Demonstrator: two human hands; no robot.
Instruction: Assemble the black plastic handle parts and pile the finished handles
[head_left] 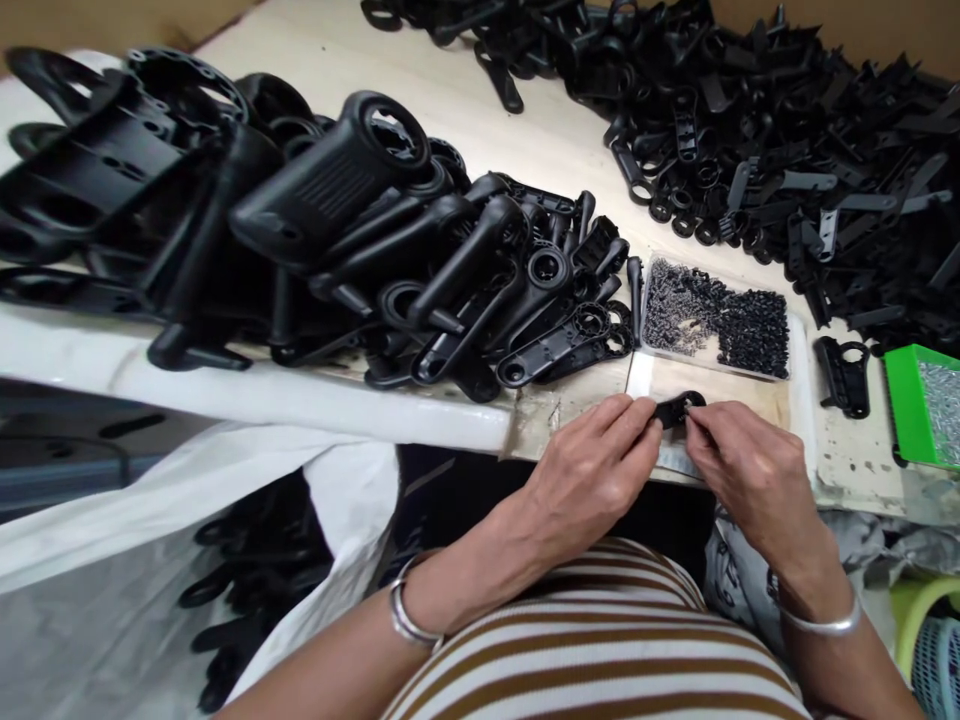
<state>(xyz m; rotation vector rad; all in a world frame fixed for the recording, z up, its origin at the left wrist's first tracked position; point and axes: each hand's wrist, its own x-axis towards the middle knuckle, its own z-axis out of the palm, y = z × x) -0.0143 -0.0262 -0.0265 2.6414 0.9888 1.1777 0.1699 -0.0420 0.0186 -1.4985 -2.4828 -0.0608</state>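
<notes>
Both hands meet at the near edge of the table (465,100), just in front of a clear tray (716,322) filled with small dark screws. The left hand (589,475) pinches one end of a small black plastic part (679,408), its fingers (637,420) closed on it. The right hand (750,470) grips the other end of the same part, its fingers (701,425) pressed together on it. The part sits between the two hands, held just above the table's surface and just short of the tray's near wall.

To the left of the tray lies a heap of long black handles (480,290) with ring-shaped ends, and beyond that heap, farther from the tray, larger black moulded pieces (150,180) are stacked. Behind and to the right of the tray spreads a big pile of thin black clips (787,130). Just right of the tray one black clip (844,375) lies alone, and past it stands a green box (911,400) holding silvery screws. Below the table's edge, left of the tray, a white plastic bag (187,540) hangs open with black parts inside. Each wrist carries a silver bangle (409,615).
</notes>
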